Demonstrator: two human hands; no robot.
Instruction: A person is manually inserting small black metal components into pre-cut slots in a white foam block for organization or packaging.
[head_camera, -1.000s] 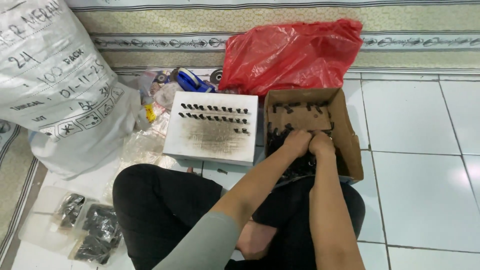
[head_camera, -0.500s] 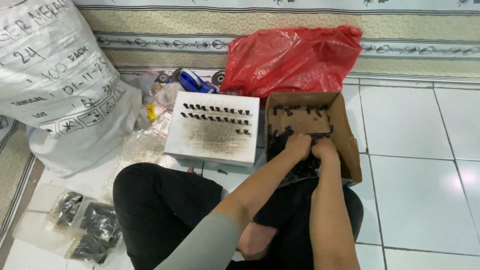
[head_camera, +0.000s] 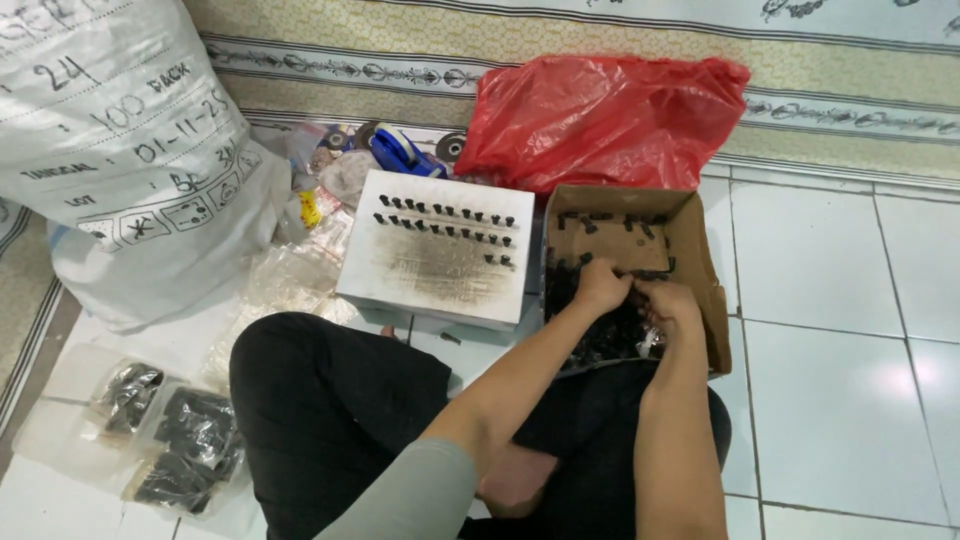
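I sit cross-legged on a tiled floor. Both hands reach into an open cardboard box (head_camera: 690, 240) that holds a pile of small black parts (head_camera: 600, 335). My left hand (head_camera: 600, 287) and my right hand (head_camera: 668, 305) rest close together on the pile, fingers curled among the parts; what each one grips is hidden. Left of the box stands a white block (head_camera: 435, 270) with two rows of small black parts stuck upright along its far side.
A red plastic bag (head_camera: 600, 115) lies behind the box. A big white sack (head_camera: 120, 150) fills the left. Clear bags of black parts (head_camera: 185, 450) lie at lower left. A blue tape dispenser (head_camera: 400, 150) and clutter sit by the patterned wall base.
Both hands have shifted slightly toward me inside the box, staying together on the pile. The view has tilted a little; nothing else moved.
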